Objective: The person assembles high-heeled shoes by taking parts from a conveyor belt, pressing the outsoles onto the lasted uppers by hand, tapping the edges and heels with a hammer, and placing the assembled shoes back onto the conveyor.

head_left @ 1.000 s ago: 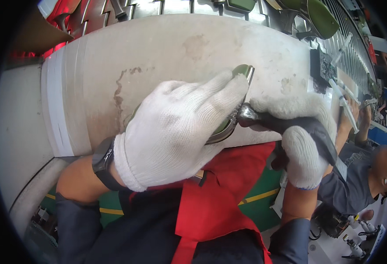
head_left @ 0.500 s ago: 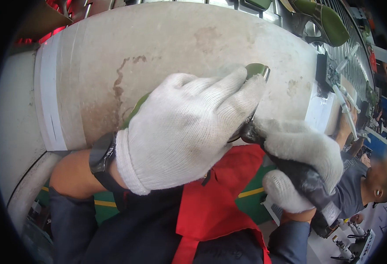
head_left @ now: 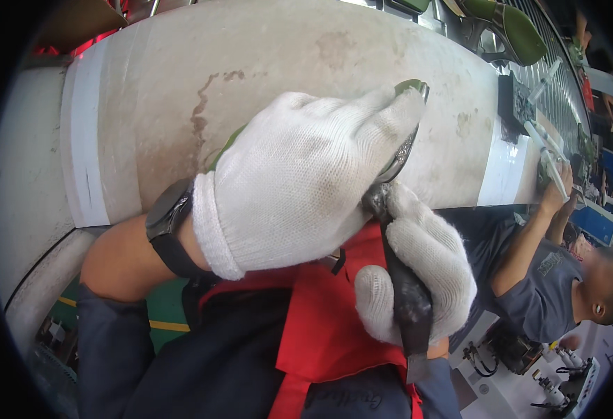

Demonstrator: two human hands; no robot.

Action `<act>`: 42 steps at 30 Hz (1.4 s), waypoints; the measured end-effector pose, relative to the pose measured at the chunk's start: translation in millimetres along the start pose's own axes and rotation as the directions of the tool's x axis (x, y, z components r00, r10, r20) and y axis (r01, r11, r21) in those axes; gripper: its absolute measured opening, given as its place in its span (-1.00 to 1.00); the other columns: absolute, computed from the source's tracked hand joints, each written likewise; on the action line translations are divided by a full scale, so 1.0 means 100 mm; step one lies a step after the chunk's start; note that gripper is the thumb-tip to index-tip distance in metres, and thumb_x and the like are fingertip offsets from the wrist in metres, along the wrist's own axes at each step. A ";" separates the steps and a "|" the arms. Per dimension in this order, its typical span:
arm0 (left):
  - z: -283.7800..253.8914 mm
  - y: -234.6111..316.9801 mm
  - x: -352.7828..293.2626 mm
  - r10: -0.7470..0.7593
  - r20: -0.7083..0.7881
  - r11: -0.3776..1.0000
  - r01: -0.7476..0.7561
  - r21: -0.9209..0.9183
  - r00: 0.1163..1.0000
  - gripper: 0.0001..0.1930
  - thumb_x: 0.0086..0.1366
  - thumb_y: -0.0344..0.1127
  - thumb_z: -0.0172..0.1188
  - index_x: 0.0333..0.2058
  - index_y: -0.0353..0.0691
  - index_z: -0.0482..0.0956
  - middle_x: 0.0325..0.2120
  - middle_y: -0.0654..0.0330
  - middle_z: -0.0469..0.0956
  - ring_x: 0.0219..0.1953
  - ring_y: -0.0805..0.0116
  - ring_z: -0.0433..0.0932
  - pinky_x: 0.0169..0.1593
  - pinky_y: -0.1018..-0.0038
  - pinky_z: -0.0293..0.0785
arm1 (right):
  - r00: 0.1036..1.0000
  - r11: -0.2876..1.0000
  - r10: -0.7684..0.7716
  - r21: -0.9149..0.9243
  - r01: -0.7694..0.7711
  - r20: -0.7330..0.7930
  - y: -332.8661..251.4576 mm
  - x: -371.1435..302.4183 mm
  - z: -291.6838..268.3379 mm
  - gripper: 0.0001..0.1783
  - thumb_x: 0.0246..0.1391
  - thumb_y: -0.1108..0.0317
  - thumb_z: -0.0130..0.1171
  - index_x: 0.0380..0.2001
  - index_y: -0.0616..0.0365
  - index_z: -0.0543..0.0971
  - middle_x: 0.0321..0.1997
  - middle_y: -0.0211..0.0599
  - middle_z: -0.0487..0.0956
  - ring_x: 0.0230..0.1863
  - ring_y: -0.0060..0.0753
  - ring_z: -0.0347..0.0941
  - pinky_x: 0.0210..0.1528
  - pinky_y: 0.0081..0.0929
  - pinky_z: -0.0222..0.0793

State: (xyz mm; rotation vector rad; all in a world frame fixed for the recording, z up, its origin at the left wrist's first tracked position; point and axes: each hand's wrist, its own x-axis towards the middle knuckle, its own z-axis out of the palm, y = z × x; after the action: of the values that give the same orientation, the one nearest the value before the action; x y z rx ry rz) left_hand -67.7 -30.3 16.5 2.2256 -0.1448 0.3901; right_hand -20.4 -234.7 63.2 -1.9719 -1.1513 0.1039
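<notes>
My left hand (head_left: pixel 299 181), in a white knit glove, lies over a green shoe (head_left: pixel 408 86) and presses it against the pale worktop; most of the shoe is hidden under the glove. A dark glittery edge (head_left: pixel 402 155) of the shoe shows beside my fingers. My right hand (head_left: pixel 435 269), gloved alike, is closed around a black tool (head_left: pixel 411 300) with a wrapped, worn handle. The tool's dark upper end is close to the shoe's lower edge, by my left hand; whether it touches cannot be made out.
The stained worktop (head_left: pixel 264 42) curves across the view. A green heeled shoe (head_left: pixel 522 35) stands on slatted metal at the far right. Near it are a black box (head_left: pixel 516 105) and white tube-like tools (head_left: pixel 547 143). A co-worker (head_left: pixel 550 272) in grey is at the right, hands near those tubes.
My right hand has swung left and inward, and the tool now points more steeply upward. My left hand has shifted slightly up with the shoe, showing more of its glittery edge.
</notes>
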 end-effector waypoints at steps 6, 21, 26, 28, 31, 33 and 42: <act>-0.18 0.00 -0.19 0.003 0.004 0.997 -0.003 0.080 1.000 -0.03 -0.05 -0.37 0.50 0.43 -0.33 0.40 0.21 -0.21 0.60 0.26 -0.28 0.58 0.37 -0.01 0.43 | 0.999 0.999 0.023 0.046 -0.022 -0.042 -0.03 -0.13 0.21 -0.50 -0.11 0.38 0.61 -0.13 0.41 0.65 0.03 0.32 0.70 0.08 0.39 0.70 0.18 0.07 0.63; -0.25 -0.02 -0.41 0.001 0.028 0.979 -0.007 0.205 1.000 0.00 -0.07 -0.21 0.59 0.39 -0.41 0.42 0.30 -0.27 0.52 0.32 -0.31 0.53 0.40 -0.05 0.40 | 0.994 0.850 -0.034 0.526 -0.024 0.099 0.13 -0.26 0.35 -0.39 -0.04 0.34 0.64 0.08 0.30 0.64 0.13 0.21 0.71 0.15 0.25 0.69 0.23 0.06 0.59; -0.29 -0.10 -0.37 0.031 0.053 0.988 -0.039 0.153 0.998 0.01 -0.13 -0.24 0.59 0.36 -0.40 0.43 0.25 -0.23 0.54 0.27 -0.26 0.56 0.34 -0.03 0.43 | 0.992 0.955 -0.112 0.284 0.090 0.062 0.16 -0.25 0.37 -0.45 -0.18 0.18 0.65 -0.19 0.32 0.67 0.02 0.22 0.70 0.06 0.32 0.69 0.17 0.17 0.62; -0.27 -0.12 -0.40 0.023 0.051 0.991 -0.030 0.128 0.998 0.01 -0.14 -0.25 0.58 0.36 -0.40 0.44 0.25 -0.22 0.55 0.25 -0.26 0.57 0.33 -0.02 0.44 | 0.989 0.954 -0.113 0.290 0.080 0.098 0.15 -0.23 0.38 -0.45 -0.25 0.17 0.65 -0.25 0.31 0.67 -0.01 0.21 0.70 0.04 0.33 0.70 0.15 0.17 0.64; -0.24 -0.15 -0.39 0.005 0.038 0.997 -0.007 0.073 0.999 -0.01 -0.17 -0.25 0.56 0.33 -0.40 0.46 0.23 -0.20 0.55 0.23 -0.24 0.58 0.29 -0.02 0.46 | 0.986 0.979 -0.100 0.188 0.073 0.135 0.07 -0.15 0.30 -0.45 -0.35 0.19 0.66 -0.28 0.29 0.68 -0.05 0.17 0.71 0.00 0.29 0.72 0.11 0.13 0.66; -0.23 -0.15 -0.38 -0.016 0.016 0.999 0.015 0.043 1.000 -0.04 -0.16 -0.25 0.55 0.32 -0.39 0.49 0.22 -0.18 0.56 0.22 -0.22 0.59 0.29 -0.02 0.46 | 0.936 0.994 -0.046 0.106 0.009 0.350 0.00 0.01 0.14 -0.48 -0.37 0.24 0.67 -0.30 0.28 0.69 -0.07 0.14 0.72 -0.02 0.26 0.73 0.09 0.11 0.68; -0.23 -0.14 -0.36 -0.044 0.000 0.999 0.044 0.028 0.999 -0.09 -0.13 -0.23 0.52 0.29 -0.39 0.51 0.18 -0.16 0.59 0.20 -0.19 0.60 0.27 -0.05 0.46 | 0.882 0.981 0.027 0.157 -0.113 0.470 -0.01 0.42 -0.09 -0.49 -0.12 0.29 0.69 -0.08 0.18 0.71 -0.03 0.04 0.77 -0.01 0.12 0.78 0.04 -0.08 0.71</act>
State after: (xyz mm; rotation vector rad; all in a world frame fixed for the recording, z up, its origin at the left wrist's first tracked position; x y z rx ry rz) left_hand -103.8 -4.9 7.5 2.2530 -0.0909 0.3692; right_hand 7.2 -208.8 82.9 -1.8749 -1.3148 0.7342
